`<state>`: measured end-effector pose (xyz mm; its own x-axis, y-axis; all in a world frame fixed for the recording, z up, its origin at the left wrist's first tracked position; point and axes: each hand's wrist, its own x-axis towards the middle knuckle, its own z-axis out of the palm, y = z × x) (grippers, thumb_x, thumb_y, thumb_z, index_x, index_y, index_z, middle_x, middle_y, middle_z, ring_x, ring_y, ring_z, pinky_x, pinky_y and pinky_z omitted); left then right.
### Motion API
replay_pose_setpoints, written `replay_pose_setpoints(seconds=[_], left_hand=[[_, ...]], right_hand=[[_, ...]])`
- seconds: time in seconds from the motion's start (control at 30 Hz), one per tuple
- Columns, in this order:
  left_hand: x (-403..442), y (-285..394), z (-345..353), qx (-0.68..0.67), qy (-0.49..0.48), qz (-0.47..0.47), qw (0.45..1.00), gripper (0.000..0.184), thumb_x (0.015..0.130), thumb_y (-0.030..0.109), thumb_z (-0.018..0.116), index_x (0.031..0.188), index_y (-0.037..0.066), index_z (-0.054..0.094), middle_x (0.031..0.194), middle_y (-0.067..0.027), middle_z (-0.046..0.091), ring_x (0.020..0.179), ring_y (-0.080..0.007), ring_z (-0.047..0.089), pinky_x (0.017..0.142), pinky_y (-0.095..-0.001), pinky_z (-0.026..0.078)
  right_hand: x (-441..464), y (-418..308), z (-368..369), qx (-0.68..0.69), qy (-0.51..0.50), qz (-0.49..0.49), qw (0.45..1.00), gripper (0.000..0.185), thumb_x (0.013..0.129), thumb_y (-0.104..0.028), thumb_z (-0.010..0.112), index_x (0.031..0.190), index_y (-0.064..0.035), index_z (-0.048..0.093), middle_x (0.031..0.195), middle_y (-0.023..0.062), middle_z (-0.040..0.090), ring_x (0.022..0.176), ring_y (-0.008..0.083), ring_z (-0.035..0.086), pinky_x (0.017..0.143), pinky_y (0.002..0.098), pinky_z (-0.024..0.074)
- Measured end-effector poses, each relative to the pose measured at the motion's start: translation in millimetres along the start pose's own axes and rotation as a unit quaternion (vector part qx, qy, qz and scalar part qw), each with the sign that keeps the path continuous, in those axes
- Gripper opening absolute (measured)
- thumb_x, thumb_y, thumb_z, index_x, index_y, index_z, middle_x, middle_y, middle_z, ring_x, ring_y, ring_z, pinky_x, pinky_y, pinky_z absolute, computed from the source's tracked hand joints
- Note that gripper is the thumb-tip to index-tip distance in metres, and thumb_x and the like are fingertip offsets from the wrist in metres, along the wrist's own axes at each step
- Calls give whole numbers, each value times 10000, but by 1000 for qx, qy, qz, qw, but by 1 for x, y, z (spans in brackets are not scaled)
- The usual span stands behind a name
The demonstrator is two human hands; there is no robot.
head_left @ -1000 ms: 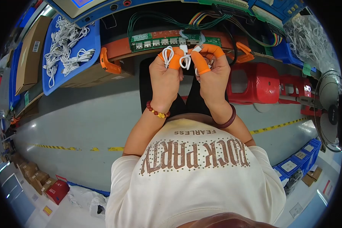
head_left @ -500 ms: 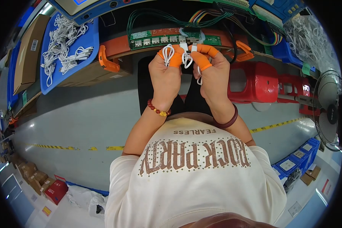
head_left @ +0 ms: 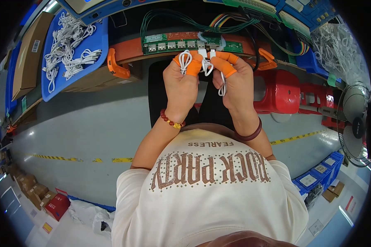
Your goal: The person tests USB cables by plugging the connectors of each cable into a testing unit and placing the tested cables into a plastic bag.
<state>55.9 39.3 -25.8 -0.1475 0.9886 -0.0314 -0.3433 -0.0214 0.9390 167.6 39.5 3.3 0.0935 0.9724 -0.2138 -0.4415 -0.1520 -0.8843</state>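
My left hand (head_left: 181, 82), with orange finger cots, is closed on a white USB cable (head_left: 185, 61), whose bundled loop stands out over the fingers. Its white plug (head_left: 202, 53) meets a metal port on the green circuit board (head_left: 173, 46). My right hand (head_left: 235, 82), also in orange cots, pinches the cable's other white plug (head_left: 212, 54) close to the board's right-hand ports. Whether that plug is inserted I cannot tell. White cable loops hang between the hands and below the right fingers; the fingers partly hide them.
A blue tray (head_left: 104, 45) of white cables lies left, beside a cardboard box (head_left: 31, 57). Orange clamps (head_left: 117, 64) grip the bench edge. Green and multicoloured wires (head_left: 231, 18) run behind the board. Red stools (head_left: 282, 90) and a fan (head_left: 358, 123) stand right.
Both hands have shifted slightly right and down in the view along with the board, as the view moved. The right plug now sits upright near the ports. Both hands keep their grip.
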Motion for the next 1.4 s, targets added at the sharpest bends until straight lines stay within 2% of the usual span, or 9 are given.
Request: replay_pose_setpoints(seconds=[0.23, 0.33, 0.6, 0.7, 0.8, 1.0, 1.1, 1.23, 1.4], left_hand=[[0, -1, 1, -18, -3, 3, 1000, 122, 872, 136, 596, 890, 18, 613, 617, 35, 524, 494, -15, 427, 427, -174, 324], [-1, 0, 0, -14, -9, 4, 1000, 128, 872, 145, 600, 896, 20, 615, 620, 37, 524, 497, -13, 422, 429, -174, 321], [0, -1, -2, 8, -9, 22, 1000, 142, 875, 155, 601, 920, 22, 618, 626, 46, 523, 495, -2, 401, 427, -168, 305], [-1, 0, -3, -9, -20, -7, 1000, 128, 871, 123, 598, 930, 11, 612, 684, 24, 563, 566, -17, 460, 488, -180, 374], [-1, 4, 1, 7, -2, -5, 1000, 109, 856, 60, 589, 934, -16, 592, 842, -27, 626, 783, -69, 537, 697, -227, 454], [-7, 9, -14, 115, -5, 23, 993, 170, 842, 54, 594, 1002, -2, 601, 848, -32, 613, 745, -93, 556, 683, -235, 450], [-18, 16, -33, -48, -10, -94, 994, 191, 880, 122, 563, 1028, 14, 614, 845, -33, 600, 627, -49, 488, 566, -220, 404], [-27, -2, -53, -128, -17, -117, 985, 311, 913, 256, 514, 1034, -15, 608, 837, -38, 606, 550, -60, 426, 562, -221, 377], [-37, -10, -57, -30, -16, -96, 995, 325, 936, 288, 472, 996, 22, 649, 735, 46, 476, 602, -29, 404, 551, -193, 334]], right_hand=[[2, 0, -5, 53, 16, -8, 998, 79, 829, -86, 616, 829, -11, 591, 638, 7, 530, 426, 54, 394, 391, 194, 279], [-2, 5, -9, -48, -50, 27, 997, 132, 855, -152, 609, 808, -35, 573, 610, -14, 493, 424, 44, 377, 387, 191, 262], [3, 19, 1, -11, -17, -44, 999, 85, 869, -116, 586, 850, -34, 569, 605, -31, 491, 434, 23, 357, 391, 183, 252], [1, 20, 0, 5, -19, -54, 998, 89, 871, -121, 584, 877, -34, 571, 606, -39, 487, 433, 22, 350, 391, 178, 252], [0, 14, 3, 0, 0, -31, 1000, 120, 869, -154, 592, 891, -37, 573, 608, -42, 483, 430, 25, 347, 383, 174, 251], [-1, 8, 10, 25, 26, 35, 999, 141, 843, -173, 636, 842, -43, 581, 557, -64, 423, 406, 14, 315, 377, 189, 207], [0, 9, 9, 47, 21, 38, 998, 137, 835, -167, 645, 826, -45, 582, 561, -56, 434, 408, 18, 322, 379, 192, 216], [1, 7, 11, 49, 9, 45, 998, 197, 846, -191, 630, 856, 5, 610, 582, -23, 494, 395, 35, 362, 356, 188, 244], [3, 3, 13, 41, 6, 54, 998, 224, 843, -204, 635, 861, 19, 623, 575, -20, 492, 387, 37, 359, 354, 188, 240]])
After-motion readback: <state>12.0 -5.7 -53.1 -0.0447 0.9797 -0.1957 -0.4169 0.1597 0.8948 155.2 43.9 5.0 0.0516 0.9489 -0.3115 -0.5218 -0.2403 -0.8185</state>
